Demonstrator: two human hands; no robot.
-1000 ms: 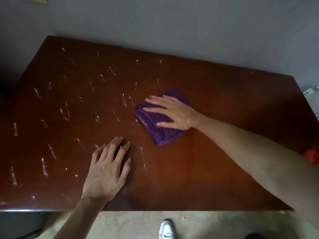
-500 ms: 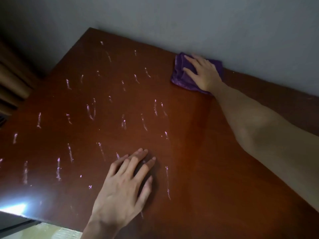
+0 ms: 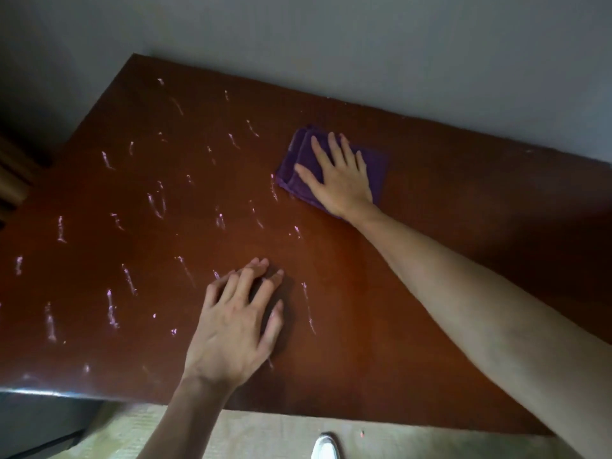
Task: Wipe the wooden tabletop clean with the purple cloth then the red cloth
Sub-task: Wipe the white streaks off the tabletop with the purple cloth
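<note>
A folded purple cloth (image 3: 298,173) lies on the dark wooden tabletop (image 3: 447,210) toward the back middle. My right hand (image 3: 337,180) presses flat on top of it, fingers spread and pointing toward the wall. My left hand (image 3: 235,323) rests palm down on the bare wood near the front edge, holding nothing. Several whitish-pink smears (image 3: 155,203) streak the left half of the table; the right half looks free of them. The red cloth is not in view.
A grey wall (image 3: 364,44) runs along the table's far edge. Beige carpet (image 3: 265,435) shows below the front edge, with the tip of a white shoe (image 3: 326,448). A dark object (image 3: 13,173) stands at the left.
My right hand slid the purple cloth from mid-table up to the wall, then back toward me and slightly left. My left hand stayed planted, its fingers curling a little.
</note>
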